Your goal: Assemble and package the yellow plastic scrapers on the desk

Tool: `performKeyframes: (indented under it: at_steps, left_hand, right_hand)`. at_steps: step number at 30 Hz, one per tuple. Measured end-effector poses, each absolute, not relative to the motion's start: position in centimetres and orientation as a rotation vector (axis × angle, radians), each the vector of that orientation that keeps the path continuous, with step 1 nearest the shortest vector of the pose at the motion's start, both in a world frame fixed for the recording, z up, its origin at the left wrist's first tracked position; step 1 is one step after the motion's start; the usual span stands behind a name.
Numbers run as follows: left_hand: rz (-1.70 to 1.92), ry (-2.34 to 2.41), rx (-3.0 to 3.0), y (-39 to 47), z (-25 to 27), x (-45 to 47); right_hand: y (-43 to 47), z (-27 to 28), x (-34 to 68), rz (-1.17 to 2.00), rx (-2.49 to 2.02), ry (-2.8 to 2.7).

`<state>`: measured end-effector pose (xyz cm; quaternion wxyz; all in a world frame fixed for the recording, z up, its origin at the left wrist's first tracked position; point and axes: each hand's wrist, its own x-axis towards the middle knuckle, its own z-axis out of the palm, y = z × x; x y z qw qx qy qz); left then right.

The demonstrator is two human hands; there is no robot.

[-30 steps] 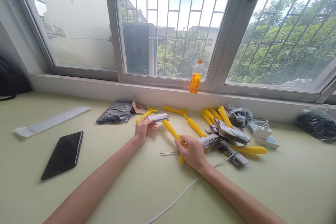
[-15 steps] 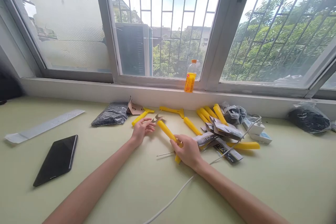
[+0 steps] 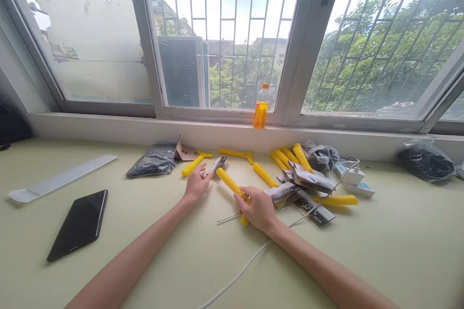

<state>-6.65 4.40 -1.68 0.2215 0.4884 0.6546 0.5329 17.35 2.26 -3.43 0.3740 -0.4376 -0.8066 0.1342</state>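
Observation:
My left hand (image 3: 197,183) pinches a small folded card sleeve (image 3: 218,163) with black and white print; its thumb side is partly hidden. My right hand (image 3: 256,207) is closed around a yellow plastic scraper (image 3: 230,181), its handle slanting up to the left and its head under my fingers. A thin metal rod (image 3: 228,218), like a screwdriver shaft, sticks out left from beneath the same hand; its other end is hidden. Another yellow scraper (image 3: 192,166) lies just left of the left fingers. Behind lie a yellow scraper (image 3: 235,153) and a yellow handle (image 3: 265,175).
Several yellow handles (image 3: 302,158) and card sleeves (image 3: 315,207) are piled at right. A white cable (image 3: 235,280) runs beneath my right arm. Black bags (image 3: 152,159) lie at the back. A phone (image 3: 78,224) rests left, and a bottle (image 3: 260,111) stands on the sill.
The card sleeve in my left hand has turned, so its printed face now shows. My left hand has shifted slightly right. My right hand keeps its hold on the scraper.

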Motion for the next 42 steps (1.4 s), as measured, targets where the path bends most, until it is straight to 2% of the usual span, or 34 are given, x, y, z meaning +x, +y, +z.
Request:
performKeyframes:
  at_steps: [12,22,28,42]
  left_hand:
    - [1.268,2.088,1.678,5.7,-1.6,-6.9]
    - [1.507,2.060,1.608,5.0,-1.1,-6.8]
    - [1.497,1.898,1.923,3.9,-0.8,-5.2]
    - [1.323,1.612,2.047,4.0,-1.4,-5.8]
  right_hand:
    - [2.2,-3.4,17.2,0.357,-1.111,-2.068]
    - [2.3,-3.4,17.3,0.415,-1.067,-2.043]
    - [2.4,-3.7,17.3,0.389,-1.015,-2.066]
    - [2.4,-3.7,17.3,0.413,-0.934,-2.027]
